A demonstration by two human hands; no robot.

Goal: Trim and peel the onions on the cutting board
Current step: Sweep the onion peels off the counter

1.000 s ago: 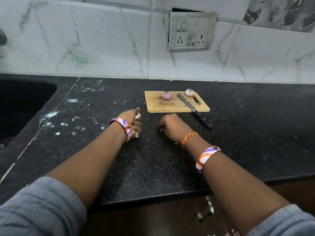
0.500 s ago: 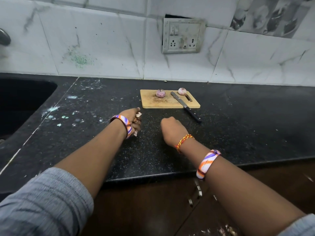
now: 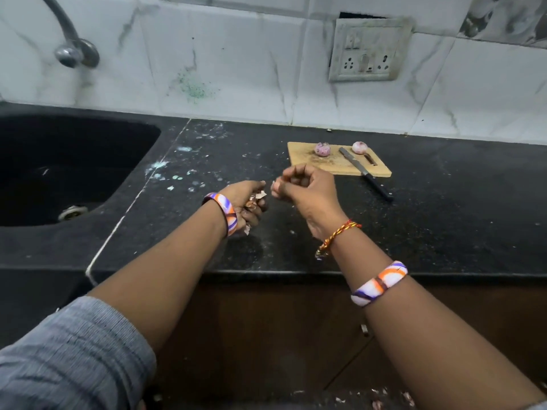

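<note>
while the left hand grips a wad of onion skins, the right hand hangs curled just beside it, its contents unclear, both above the worktop.

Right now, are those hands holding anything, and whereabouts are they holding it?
The left hand holds a clump of onion skins bunched in its palm. The right hand is curled; whether it pinches anything cannot be told.

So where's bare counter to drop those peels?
Bare counter lies right of the cutting board and knife, and between the sink and left hand. The board itself is crowded with two onions.
</note>
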